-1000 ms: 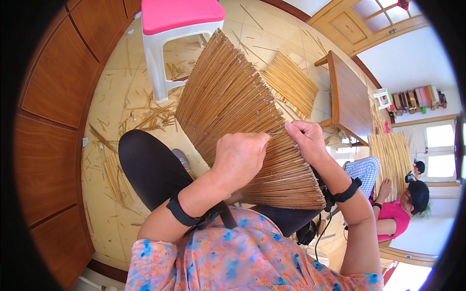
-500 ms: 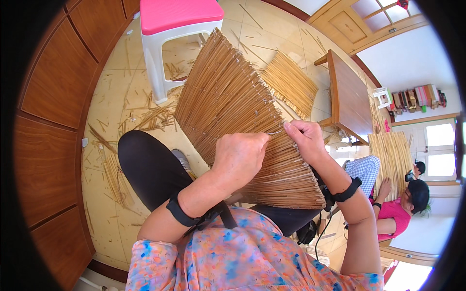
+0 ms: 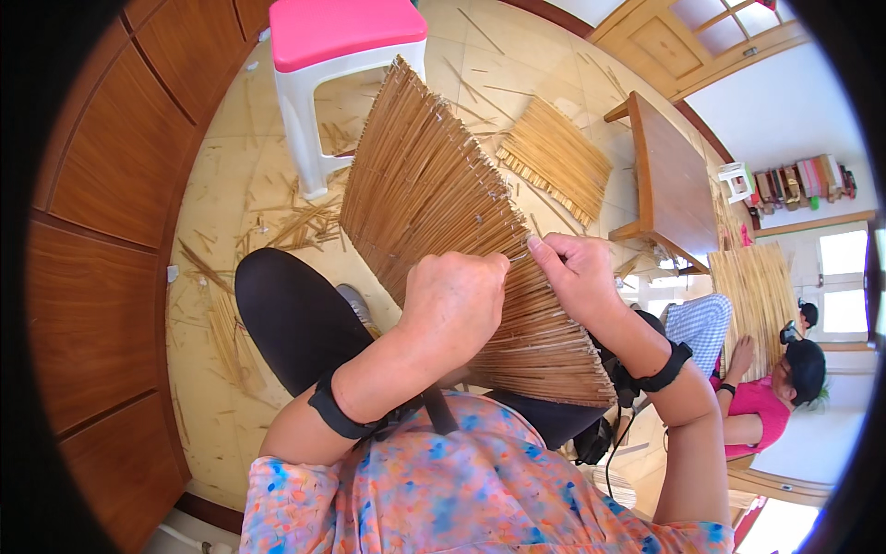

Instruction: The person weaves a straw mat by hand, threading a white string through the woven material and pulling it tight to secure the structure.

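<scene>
A stiff mat of thin brown stalks (image 3: 425,185) leans across my lap, with small pale knots along its upper right edge. My left hand (image 3: 454,300) is closed in a fist over the face of the mat. A thin, pale strand (image 3: 519,258) runs from its fingers toward the mat's edge; whether it is thread or wire I cannot tell. At that edge my right hand (image 3: 577,277) pinches the mat between thumb and bent fingers. The left fingertips are partly hidden behind the fist.
A pink-topped white stool (image 3: 346,42) stands ahead. Another stalk mat (image 3: 558,162) and loose stalk bits (image 3: 291,226) lie on the floor. To the right is a low wooden table (image 3: 674,180). A person in pink (image 3: 757,415) holds a larger mat (image 3: 761,305).
The gap between my left fist and right thumb has narrowed slightly. Both hands keep their grips, and the whole view has shifted a little.
</scene>
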Motion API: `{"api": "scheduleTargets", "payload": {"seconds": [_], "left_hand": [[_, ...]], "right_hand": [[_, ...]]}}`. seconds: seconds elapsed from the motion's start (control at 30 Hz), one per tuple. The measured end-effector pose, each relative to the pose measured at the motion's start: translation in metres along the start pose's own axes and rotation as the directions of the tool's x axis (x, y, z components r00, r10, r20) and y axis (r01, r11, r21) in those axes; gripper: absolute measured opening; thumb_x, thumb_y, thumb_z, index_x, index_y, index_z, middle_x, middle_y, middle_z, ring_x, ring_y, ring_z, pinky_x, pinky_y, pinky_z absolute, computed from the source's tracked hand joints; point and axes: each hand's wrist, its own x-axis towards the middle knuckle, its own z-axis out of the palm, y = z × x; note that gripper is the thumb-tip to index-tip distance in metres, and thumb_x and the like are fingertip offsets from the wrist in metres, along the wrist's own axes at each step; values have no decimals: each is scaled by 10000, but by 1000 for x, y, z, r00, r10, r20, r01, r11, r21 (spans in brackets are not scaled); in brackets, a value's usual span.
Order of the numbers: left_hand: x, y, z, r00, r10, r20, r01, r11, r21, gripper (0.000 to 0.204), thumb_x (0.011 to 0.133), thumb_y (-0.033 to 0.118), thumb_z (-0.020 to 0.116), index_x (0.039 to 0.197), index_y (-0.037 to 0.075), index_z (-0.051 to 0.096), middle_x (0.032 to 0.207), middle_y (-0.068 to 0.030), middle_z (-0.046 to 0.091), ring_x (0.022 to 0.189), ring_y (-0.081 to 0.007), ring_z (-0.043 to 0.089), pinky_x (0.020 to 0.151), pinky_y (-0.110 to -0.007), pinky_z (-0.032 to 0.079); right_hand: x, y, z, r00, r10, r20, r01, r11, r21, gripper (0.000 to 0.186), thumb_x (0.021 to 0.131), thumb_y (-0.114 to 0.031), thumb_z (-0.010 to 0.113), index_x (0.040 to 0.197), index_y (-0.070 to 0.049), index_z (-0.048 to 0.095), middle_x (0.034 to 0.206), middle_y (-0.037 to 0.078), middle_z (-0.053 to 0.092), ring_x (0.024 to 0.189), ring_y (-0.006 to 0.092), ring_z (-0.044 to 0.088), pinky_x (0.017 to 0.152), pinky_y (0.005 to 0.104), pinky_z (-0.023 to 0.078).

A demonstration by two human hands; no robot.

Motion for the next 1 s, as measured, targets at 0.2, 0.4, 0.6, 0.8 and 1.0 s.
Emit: {"api": "scheduleTargets", "payload": {"seconds": [0.2,0.4,0.6,0.8,1.0], "left_hand": [[-4,2,-8,999,33,-35,-35,998,-45,86,790,75,622,852,39,669,674,-161,628,608,-314,631,545,-382,500],[-42,-9,-31,995,-95,-4,93,982,-164,124,811,18,628,924,17,679,615,-146,604,502,-188,604,482,-267,450],[-91,-12,-45,986,-160,48,166,967,-192,175,789,-22,639,958,7,674,702,-147,642,534,-202,619,498,-273,471],[-127,-10,-48,936,-324,140,343,928,-147,197,775,-53,639,959,3,683,669,-111,633,525,-165,594,490,-261,456],[-146,-19,-44,932,-339,125,357,919,-167,95,772,-92,612,850,-48,644,616,-75,604,502,-112,552,464,-230,423]], "right_hand": [[-4,-19,-7,998,34,59,-34,999,-7,353,924,-217,560,668,25,530,525,65,379,521,112,326,477,305,329],[-29,-10,6,976,-169,140,122,947,296,203,895,-134,533,904,34,646,710,197,605,593,272,588,564,340,465],[-56,-7,34,890,-431,150,303,804,512,269,893,-99,531,1112,38,609,1024,224,634,901,354,640,793,363,507],[-79,6,73,877,-469,104,297,700,649,317,835,-74,585,1148,-44,621,1066,189,605,856,344,623,730,362,514],[-90,4,84,875,-470,119,262,663,701,380,817,-54,609,1195,-91,603,1112,158,556,902,299,600,749,342,511]]}}
